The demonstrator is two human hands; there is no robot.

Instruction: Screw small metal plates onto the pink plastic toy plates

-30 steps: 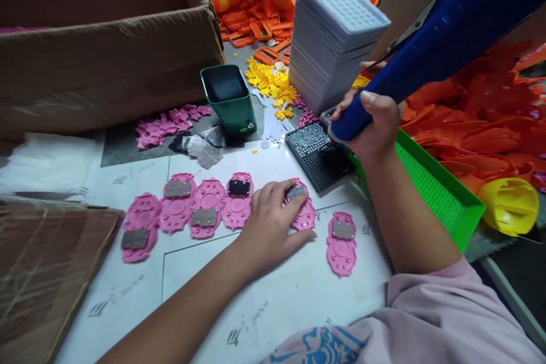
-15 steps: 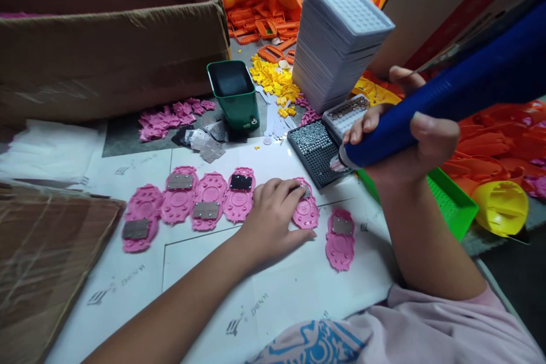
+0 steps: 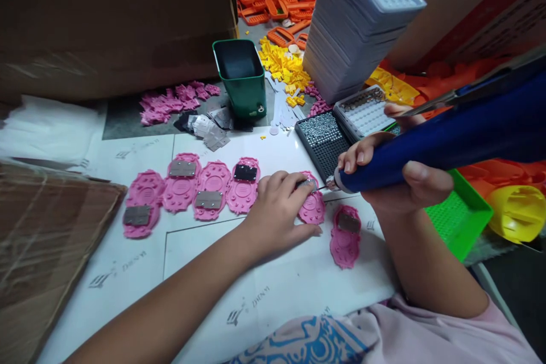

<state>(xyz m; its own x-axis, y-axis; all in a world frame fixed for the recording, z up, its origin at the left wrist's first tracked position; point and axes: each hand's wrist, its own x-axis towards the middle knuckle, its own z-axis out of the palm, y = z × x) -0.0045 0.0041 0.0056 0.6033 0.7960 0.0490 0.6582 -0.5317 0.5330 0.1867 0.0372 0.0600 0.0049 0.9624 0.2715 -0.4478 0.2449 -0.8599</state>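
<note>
My right hand (image 3: 396, 170) is wrapped round a blue electric screwdriver (image 3: 426, 151), its bit pointing left at a pink plastic casing (image 3: 313, 207). My left hand (image 3: 281, 210) lies over that casing's left side and holds it down on the table, index finger at the metal plate near its top and thumb by its lower edge. Whether the bit touches a screw is too small to tell. To the right lies another pink casing with a grey plate (image 3: 346, 239). Several more form a row on the left, one with a black plate (image 3: 245, 173).
A black tray of screws (image 3: 322, 139) sits beyond the screwdriver tip. Behind it rise a green bin (image 3: 243, 88) and a tall stack of white trays (image 3: 354, 23). Cardboard boxes (image 3: 115, 34) border the left; a green basket (image 3: 460, 216) and yellow cup (image 3: 516, 213) lie right.
The screwdriver in my right hand has come down and left, from the black screw tray to the pink casing under my left hand. The view has tilted downward slightly.
</note>
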